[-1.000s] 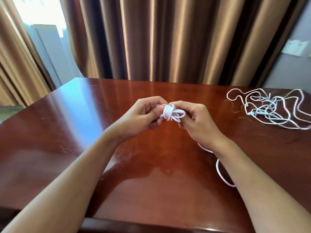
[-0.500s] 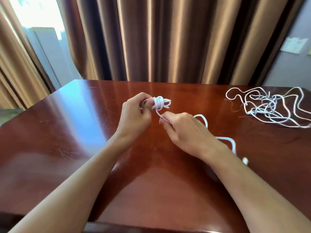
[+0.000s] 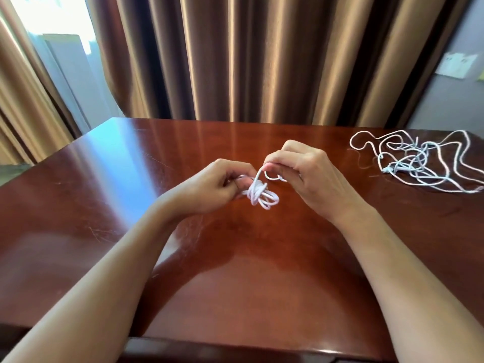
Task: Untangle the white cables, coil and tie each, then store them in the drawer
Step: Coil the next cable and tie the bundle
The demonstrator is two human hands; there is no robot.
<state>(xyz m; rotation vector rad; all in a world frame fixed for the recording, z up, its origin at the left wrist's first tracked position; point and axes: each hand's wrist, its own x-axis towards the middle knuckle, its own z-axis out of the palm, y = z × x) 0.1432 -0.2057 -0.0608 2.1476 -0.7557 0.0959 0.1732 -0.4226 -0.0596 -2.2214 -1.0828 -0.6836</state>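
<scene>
A small coil of white cable (image 3: 262, 196) hangs just above the middle of the table. My left hand (image 3: 220, 186) pinches the coil's left side between thumb and fingers. My right hand (image 3: 306, 176) holds the cable's loose end a little above and to the right, and a short taut stretch runs from that end down into the wrap around the coil. A loose tangle of white cables (image 3: 419, 161) lies on the table at the far right, apart from both hands. No drawer is in view.
The polished red-brown wooden table (image 3: 235, 271) fills the view, its near edge at the bottom. Brown curtains (image 3: 235, 56) hang close behind its far edge, with a bright window at the left. A grey wall with a white plate (image 3: 455, 65) is at the upper right.
The coil and my left hand have come down and to the right. My right hand has risen from below the coil to its upper right, and the trailing cable by my right wrist is gone from sight.
</scene>
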